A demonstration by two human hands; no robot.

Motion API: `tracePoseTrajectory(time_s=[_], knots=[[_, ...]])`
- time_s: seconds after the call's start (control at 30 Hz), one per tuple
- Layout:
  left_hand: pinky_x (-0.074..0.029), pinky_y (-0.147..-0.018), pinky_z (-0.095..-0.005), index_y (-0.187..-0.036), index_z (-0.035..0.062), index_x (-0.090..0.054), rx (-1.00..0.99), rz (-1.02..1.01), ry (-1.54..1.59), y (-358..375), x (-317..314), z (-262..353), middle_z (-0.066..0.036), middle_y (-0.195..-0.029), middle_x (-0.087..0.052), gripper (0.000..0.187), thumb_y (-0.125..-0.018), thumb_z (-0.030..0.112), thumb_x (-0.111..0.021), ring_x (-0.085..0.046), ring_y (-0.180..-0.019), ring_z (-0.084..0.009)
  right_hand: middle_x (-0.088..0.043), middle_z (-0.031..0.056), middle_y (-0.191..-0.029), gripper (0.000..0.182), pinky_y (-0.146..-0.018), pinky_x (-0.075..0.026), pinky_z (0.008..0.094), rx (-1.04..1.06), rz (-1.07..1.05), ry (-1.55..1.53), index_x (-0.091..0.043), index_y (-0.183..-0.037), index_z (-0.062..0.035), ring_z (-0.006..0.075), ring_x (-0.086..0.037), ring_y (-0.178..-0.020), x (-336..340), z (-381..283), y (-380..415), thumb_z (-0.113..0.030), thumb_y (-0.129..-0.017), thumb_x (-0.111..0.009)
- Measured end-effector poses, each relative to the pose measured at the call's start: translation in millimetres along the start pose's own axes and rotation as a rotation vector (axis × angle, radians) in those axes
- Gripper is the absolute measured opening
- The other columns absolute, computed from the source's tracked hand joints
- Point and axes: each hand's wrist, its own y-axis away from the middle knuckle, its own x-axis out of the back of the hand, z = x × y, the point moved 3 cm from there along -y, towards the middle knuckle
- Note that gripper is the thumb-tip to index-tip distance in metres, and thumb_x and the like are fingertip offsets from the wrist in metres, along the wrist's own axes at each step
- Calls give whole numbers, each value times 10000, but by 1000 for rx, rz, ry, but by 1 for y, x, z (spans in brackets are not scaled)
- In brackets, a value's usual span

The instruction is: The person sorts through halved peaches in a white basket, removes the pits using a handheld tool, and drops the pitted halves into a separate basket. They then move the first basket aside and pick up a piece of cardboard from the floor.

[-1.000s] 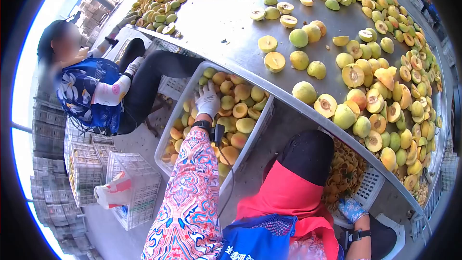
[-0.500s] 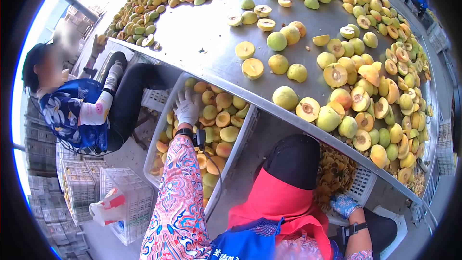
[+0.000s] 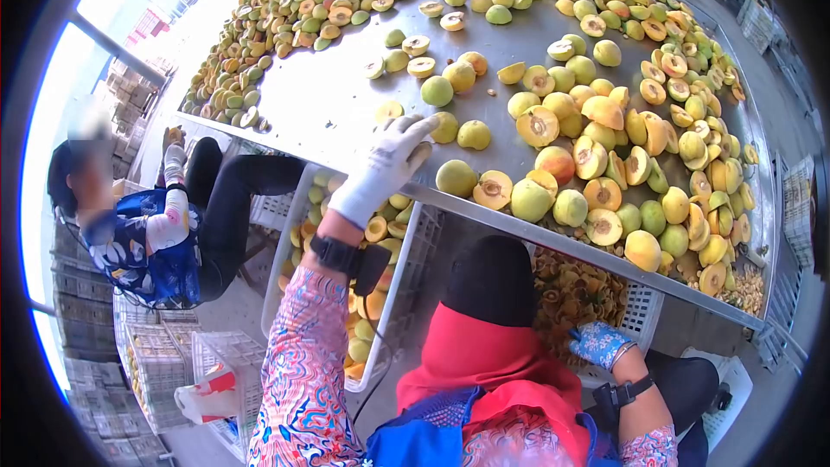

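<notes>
**White-gloved, reaching over the desk (image 3: 303,104)**

Having the left hand (image 3: 385,164) near fruit (image 3: 474,135) on top, the right hand (image 3: 599,344) by brown pieces (image 3: 566,281). Not seeing enough to tell either grip's width or load. Probably best keeping fingers soft. With a nearby cut half (image 3: 493,189), facing flat side up, looking nearly round, showing no clear long way.

You get bright daylight, strongest beyond the left end of the metal table (image 3: 504,112), where the background washes out to white. Glare bleaches that end of the tabletop — the metal reads greyer toward its right. Below the table's near edge, your view drops into shade. The fruit (image 3: 537,125) on top looks fairly crisp, while the face of the person (image 3: 143,242) left of the table is blurred. The lens bows the table's outline — black rings the corners.
</notes>
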Motion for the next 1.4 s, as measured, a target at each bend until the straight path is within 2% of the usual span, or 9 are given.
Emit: tracePoseTrajectory(time_s=[0.13,0.3,0.43,0.63,0.7,0.77,0.83,0.93,1.4], knots=[[-489,-914,-417,-1259,148,-572,9,-453,-280,-57,-43,6,-113,-1291,-539,490,-780,124,-669,-582,-1079,-326,-635,249,-1059,409,-846,-473,492,-83,-102,20,-649,-1059,-23,412,-596,-984,26,-23,9,-370,-878,-529],[-501,-905,-370,-1271,141,-573,-42,-418,43,-67,-41,-5,-114,-1242,-566,506,-772,87,-634,-619,-1004,-279,-645,244,-1013,433,-811,-483,494,87,56,3,-632,-1051,-9,417,-621,-904,37,-31,30,-399,-901,-518],[-568,-779,-316,-1367,1,-438,449,-227,1291,-23,18,59,-135,-1184,-594,616,-817,189,-644,-647,-957,-225,-652,178,-774,377,-617,-497,399,-18,139,-494,-562,-1072,-1,301,-648,-657,84,-75,57,-349,-927,-567],[-587,-787,-420,-1334,51,-427,433,-119,2075,41,-28,166,-119,-1287,-510,533,-914,319,-615,-622,-1030,-258,-611,79,-700,248,-527,-466,301,69,351,-978,-527,-1019,-14,151,-580,-555,82,-106,57,-239,-931,-586],[-572,-778,-336,-1308,62,-446,579,-128,1962,53,-33,200,-103,-1197,-538,416,-998,337,-474,-622,-1015,-223,-628,136,-697,270,-533,-481,372,223,582,-944,-530,-1005,-10,249,-618,-557,78,-114,57,-247,-914,-620],[-553,-827,-455,-1322,37,-436,353,83,1455,54,-36,231,-178,-1133,-557,497,-982,396,-491,-614,-995,-340,-644,129,-737,258,-540,-486,368,225,696,-783,-528,-1040,-8,239,-632,-591,68,-114,55,-215,-914,-619],[-507,-912,-495,-1324,45,-453,609,-42,2195,63,-50,249,-147,-1116,-579,487,-1001,409,-428,-594,-1051,-334,-659,122,-777,255,-546,-491,363,239,805,-612,-526,-1075,-7,229,-646,-626,61,-110,53,-183,-915,-619],[-501,-914,-514,-1303,51,-464,670,-96,2275,66,-56,270,-135,-1109,-593,480,-1002,421,-415,-603,-1049,-341,-658,212,-826,299,-628,-496,484,261,949,-330,-536,-1037,28,418,-628,-768,56,-108,58,-192,-877,-660],[-533,-896,-472,-1267,1,-468,561,227,1869,69,-55,302,-149,-1143,-588,438,-1005,352,-454,-633,-999,-295,-612,231,-752,298,-609,-484,513,168,876,-315,-558,-1024,-16,404,-617,-707,42,-106,72,-296,-924,-534]])
